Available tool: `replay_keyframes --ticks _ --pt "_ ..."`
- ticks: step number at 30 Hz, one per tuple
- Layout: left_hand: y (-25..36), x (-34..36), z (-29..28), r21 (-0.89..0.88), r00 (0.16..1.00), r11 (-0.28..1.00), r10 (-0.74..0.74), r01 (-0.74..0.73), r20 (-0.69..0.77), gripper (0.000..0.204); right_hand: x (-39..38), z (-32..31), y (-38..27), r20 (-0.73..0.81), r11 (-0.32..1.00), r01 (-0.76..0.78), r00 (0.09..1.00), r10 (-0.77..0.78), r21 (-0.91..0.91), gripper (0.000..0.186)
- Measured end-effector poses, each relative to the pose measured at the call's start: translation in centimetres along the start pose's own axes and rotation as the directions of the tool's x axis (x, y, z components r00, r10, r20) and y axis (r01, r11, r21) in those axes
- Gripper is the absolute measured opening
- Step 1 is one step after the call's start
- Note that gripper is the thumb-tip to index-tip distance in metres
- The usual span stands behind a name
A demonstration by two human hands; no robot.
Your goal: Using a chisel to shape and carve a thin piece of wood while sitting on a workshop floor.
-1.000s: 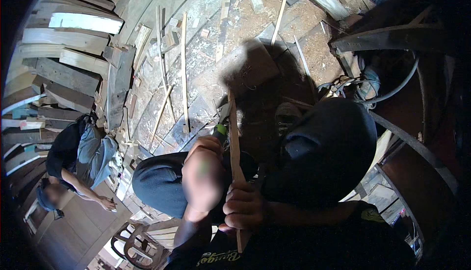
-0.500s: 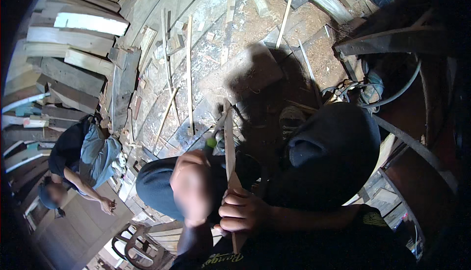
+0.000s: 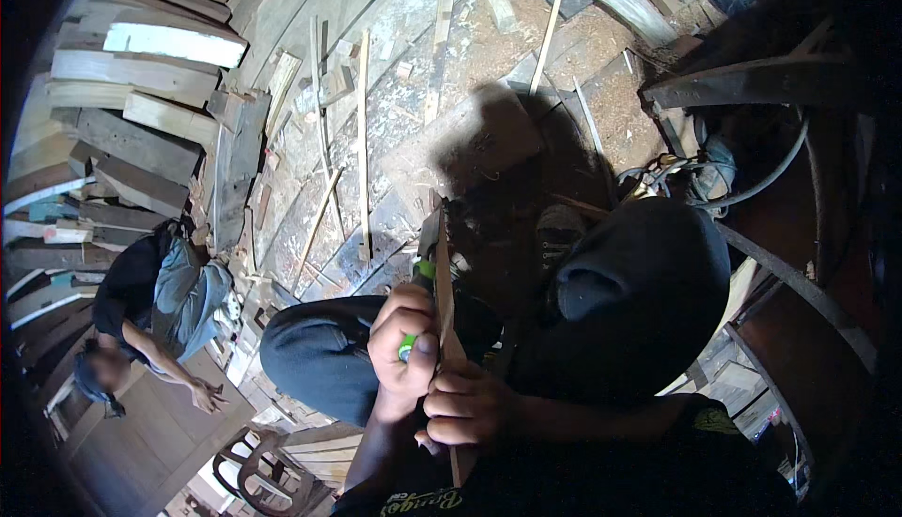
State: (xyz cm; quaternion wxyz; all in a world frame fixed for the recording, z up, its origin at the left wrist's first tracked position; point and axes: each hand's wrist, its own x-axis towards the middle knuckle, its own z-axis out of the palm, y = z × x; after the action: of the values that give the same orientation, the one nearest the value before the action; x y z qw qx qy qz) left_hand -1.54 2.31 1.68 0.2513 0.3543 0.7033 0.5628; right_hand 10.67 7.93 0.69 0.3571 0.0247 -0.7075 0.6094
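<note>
Paring seems under way: left hand (image 3: 404, 340) curled tight around the green-handled tool (image 3: 426, 270), right hand (image 3: 465, 406) wrapped round the wooden strip (image 3: 443, 296) between the knees (image 3: 644, 282); another stroke would need a steady strip

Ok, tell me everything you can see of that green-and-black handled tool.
The green-and-black handled tool is in the bare left hand, whose closed grip hides most of the handle; green shows above the fist and within it. Its dull grey, metal-looking blade points away from the person, along the left side of the narrow tan wooden strip. Whether they touch, I cannot tell.
</note>
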Motion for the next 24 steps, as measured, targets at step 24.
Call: replay_keyframes --ticks 24 --pt "-2.5 1.0 2.2 -0.101 0.903 0.995 -0.048 0.005 -0.428 0.02 0.4 -0.4 0.0 0.027 1.0 -0.009 1.0 0.009 -0.002 0.028"
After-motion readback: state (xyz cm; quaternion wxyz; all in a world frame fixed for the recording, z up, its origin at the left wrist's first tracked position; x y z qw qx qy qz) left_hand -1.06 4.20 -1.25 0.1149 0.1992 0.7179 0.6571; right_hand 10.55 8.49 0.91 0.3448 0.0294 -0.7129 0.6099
